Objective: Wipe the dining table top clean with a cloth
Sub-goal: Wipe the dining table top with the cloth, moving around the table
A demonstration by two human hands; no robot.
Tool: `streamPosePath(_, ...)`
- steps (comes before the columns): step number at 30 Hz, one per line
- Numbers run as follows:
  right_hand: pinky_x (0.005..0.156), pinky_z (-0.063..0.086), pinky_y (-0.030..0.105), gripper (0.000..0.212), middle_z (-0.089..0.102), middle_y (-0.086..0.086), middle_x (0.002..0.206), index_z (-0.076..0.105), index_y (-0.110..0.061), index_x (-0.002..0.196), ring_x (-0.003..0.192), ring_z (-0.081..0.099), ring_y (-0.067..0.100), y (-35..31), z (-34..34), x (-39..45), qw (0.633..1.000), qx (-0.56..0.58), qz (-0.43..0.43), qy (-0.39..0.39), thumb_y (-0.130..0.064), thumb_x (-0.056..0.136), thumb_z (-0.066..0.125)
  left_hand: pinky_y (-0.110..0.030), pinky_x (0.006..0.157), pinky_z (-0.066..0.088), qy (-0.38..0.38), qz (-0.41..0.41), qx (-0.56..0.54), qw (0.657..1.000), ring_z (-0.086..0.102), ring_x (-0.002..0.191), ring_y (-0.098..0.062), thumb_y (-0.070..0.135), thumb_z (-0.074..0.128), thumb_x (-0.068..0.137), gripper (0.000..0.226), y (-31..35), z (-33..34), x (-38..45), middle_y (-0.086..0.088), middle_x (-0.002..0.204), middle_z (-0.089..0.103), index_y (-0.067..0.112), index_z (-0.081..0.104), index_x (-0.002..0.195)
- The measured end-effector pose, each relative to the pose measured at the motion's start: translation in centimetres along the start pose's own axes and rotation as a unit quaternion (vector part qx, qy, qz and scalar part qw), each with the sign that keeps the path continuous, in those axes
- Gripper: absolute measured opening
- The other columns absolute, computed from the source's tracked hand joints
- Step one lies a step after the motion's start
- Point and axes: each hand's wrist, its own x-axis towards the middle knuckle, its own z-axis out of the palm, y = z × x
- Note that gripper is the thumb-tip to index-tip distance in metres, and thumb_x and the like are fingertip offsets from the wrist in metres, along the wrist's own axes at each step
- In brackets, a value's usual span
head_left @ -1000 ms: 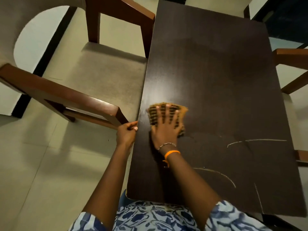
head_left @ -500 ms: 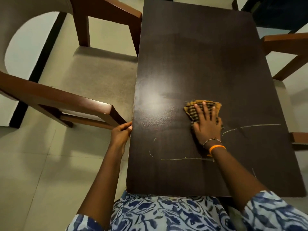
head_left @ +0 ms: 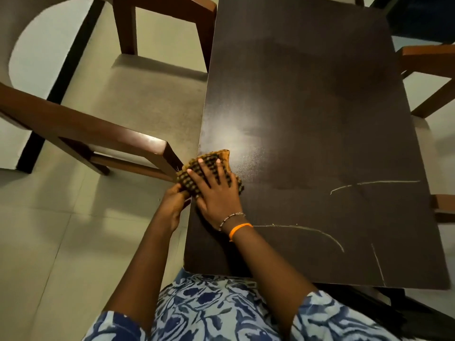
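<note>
A dark brown dining table top (head_left: 320, 107) fills the right of the view. An orange and black checked cloth (head_left: 216, 157) lies at its left edge, partly hanging over it. My right hand (head_left: 216, 190) presses flat on the cloth with fingers spread. My left hand (head_left: 173, 201) sits cupped at the table's left edge, just below the overhanging cloth and touching it. Thin pale lines of dust or crumbs (head_left: 374, 184) curve across the near right part of the table.
A wooden chair with a beige seat (head_left: 138, 112) stands close against the table's left side, its backrest rail (head_left: 98, 134) ending near my hands. Another wooden chair (head_left: 428, 60) is at the right edge. Tiled floor lies to the left.
My right hand has slid the cloth from the middle of the table leftward to its left edge. My left hand has stayed at that edge and now touches the cloth.
</note>
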Motion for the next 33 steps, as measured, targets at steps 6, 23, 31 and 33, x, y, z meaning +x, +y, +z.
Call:
streamPosePath(6, 0.106, 0.024, 0.05, 0.067, 0.018, -0.003, 0.158, 0.023, -0.036, 0.146, 0.145, 0.013, 0.031, 10.9, -3.2, -3.6, 0.985, -0.068, 0.15, 0.048, -0.036, 0.081, 0.039, -0.032, 0.101, 0.04, -0.083, 0.006, 0.047, 0.995, 0.047, 0.124, -0.018, 0.008, 0.035, 0.099, 0.043, 0.0, -1.4, -0.2, 0.002, 0.137, 0.05, 0.023, 0.041, 0.138)
streamPosePath(23, 0.109, 0.006, 0.062, 0.07, -0.001, 0.001, 0.16, 0.009, -0.035, 0.149, 0.146, -0.006, 0.034, -1.5, 0.7, -1.4, 0.998, -0.012, 0.058, -0.013, -0.035, 0.088, 0.043, -0.028, 0.084, 0.047, 0.065, -0.033, -0.039, 0.997, 0.057, 0.107, -0.019, -0.001, 0.047, 0.09, 0.041, 0.1, 1.0, -1.3, -0.013, 0.124, 0.061, 0.011, 0.054, 0.128)
streamPosePath(31, 0.109, 0.017, 0.047, 0.069, 0.011, -0.004, 0.159, 0.018, -0.036, 0.147, 0.147, 0.005, 0.028, 11.9, -3.7, -6.3, 0.984, -0.058, 0.166, 0.032, -0.029, 0.086, 0.049, -0.04, 0.097, 0.044, 0.226, 0.109, 0.232, 0.94, 0.052, 0.112, -0.028, 0.008, 0.058, 0.086, 0.034, 0.3, 2.3, -2.0, -0.011, 0.124, 0.054, 0.018, 0.059, 0.118)
streamPosePath(33, 0.11, 0.018, 0.05, 0.069, 0.011, -0.003, 0.159, 0.018, -0.034, 0.147, 0.146, 0.006, 0.028, 16.4, -5.2, -8.4, 0.968, -0.055, 0.241, 0.049, -0.026, 0.086, 0.051, -0.042, 0.098, 0.039, 0.228, 0.229, 0.421, 0.848, 0.047, 0.113, -0.03, 0.014, 0.06, 0.084, 0.033, 0.6, 3.4, -2.5, -0.008, 0.122, 0.052, 0.023, 0.059, 0.116)
